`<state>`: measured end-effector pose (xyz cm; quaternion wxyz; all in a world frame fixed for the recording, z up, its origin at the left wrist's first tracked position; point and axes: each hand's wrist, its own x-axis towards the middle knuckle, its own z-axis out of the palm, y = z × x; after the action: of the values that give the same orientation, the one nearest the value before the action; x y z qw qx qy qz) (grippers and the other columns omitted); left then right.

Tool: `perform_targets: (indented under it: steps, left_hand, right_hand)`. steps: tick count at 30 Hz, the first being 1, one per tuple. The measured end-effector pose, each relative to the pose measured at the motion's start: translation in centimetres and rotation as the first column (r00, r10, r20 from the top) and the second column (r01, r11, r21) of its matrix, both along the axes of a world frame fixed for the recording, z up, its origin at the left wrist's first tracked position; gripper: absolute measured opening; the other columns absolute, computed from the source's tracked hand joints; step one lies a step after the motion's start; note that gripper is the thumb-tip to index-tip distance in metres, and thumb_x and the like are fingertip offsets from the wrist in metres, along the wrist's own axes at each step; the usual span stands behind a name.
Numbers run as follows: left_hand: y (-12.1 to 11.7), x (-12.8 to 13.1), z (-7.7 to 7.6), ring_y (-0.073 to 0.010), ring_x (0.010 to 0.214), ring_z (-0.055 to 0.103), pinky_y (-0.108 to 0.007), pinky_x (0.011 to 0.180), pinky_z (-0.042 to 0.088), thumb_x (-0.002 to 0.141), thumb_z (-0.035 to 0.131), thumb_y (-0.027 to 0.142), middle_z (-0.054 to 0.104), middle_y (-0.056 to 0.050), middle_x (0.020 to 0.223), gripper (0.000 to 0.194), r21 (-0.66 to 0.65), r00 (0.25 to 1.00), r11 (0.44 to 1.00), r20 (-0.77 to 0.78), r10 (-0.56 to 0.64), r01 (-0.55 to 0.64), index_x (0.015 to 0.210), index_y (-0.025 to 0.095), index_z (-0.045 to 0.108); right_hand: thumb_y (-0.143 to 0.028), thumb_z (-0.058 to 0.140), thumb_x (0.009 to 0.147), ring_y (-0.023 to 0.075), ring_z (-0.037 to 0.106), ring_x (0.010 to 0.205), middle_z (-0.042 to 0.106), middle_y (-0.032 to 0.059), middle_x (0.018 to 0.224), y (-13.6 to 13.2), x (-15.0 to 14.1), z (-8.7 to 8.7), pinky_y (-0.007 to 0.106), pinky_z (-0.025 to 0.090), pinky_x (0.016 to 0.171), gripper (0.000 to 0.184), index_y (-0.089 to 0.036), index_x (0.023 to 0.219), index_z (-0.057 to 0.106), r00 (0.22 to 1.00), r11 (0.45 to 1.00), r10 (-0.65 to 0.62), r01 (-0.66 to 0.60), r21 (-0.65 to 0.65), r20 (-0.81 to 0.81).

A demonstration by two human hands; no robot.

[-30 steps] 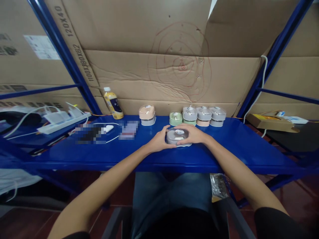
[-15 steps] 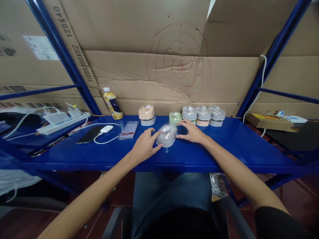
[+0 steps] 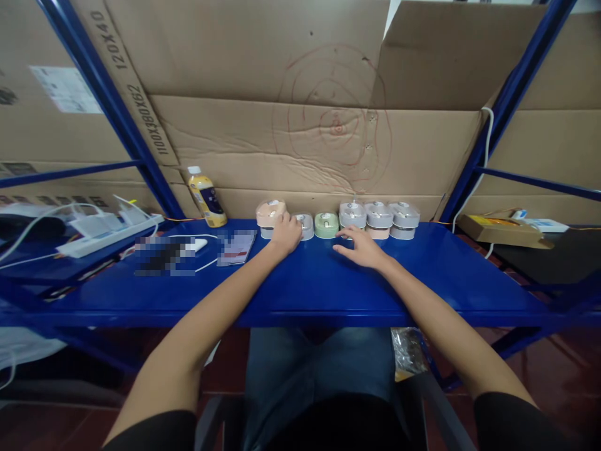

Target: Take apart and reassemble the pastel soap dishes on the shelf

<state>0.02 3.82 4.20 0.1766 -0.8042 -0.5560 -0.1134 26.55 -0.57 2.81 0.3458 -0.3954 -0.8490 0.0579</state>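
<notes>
A small grey box with a clear, rounded lid (image 3: 307,226) stands in the row at the back of the blue table. My left hand (image 3: 286,234) is at its left side with fingers curled round it, hiding part of it. Left of that hand is a stacked pair of boxes, peach over grey (image 3: 267,216). A single green box (image 3: 326,225) sits just right of the grey one. My right hand (image 3: 360,247) hovers low in front of the grey-over-green stack (image 3: 352,214), its thumb and fingers apart and nothing between them.
Two more stacks, grey over peach (image 3: 379,219) and grey over grey (image 3: 404,219), continue the row rightward. A yellow drink bottle (image 3: 206,197), a phone (image 3: 240,246) and a white cable lie left. Cardboard (image 3: 235,138) backs the blue table (image 3: 319,288); blue posts (image 3: 526,75) flank it.
The grey box has gone from mid-table, between my hands, back into the row left of the green box. My left hand moved back with it; my right hand stayed nearly in place.
</notes>
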Motion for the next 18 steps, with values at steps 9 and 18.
perform_targets:
  steps: [9,18]
  left_hand:
    - [1.6,-3.5,1.5,-0.0537,0.147,0.032,-0.066,0.114,0.029,0.094,0.062,0.053,0.038,-0.031,0.16,0.072,0.147,0.976,0.975,0.164,0.143,-0.168,0.153,0.014,0.046]
    - [2.7,-4.1,1.6,-0.0515,0.131,0.047,-0.06,0.096,0.047,0.099,0.057,0.046,0.047,-0.03,0.147,0.06,-0.011,0.865,0.932,0.369,0.34,-0.362,0.152,0.018,0.052]
  right_hand:
    - [-0.042,0.073,0.095,0.0242,0.07,0.097,0.071,0.011,0.112,0.0,-0.1,0.0,0.041,0.055,0.088,0.031,-0.019,0.116,0.073,1.0,0.999,0.019,-0.019,-0.033,0.015]
    - [-0.041,0.073,0.094,0.0203,0.068,0.085,0.07,0.0093,0.105,0.1,0.0,-0.2,0.038,0.054,0.083,0.03,-0.018,0.113,0.074,1.0,0.999,0.01,-0.009,-0.05,0.018]
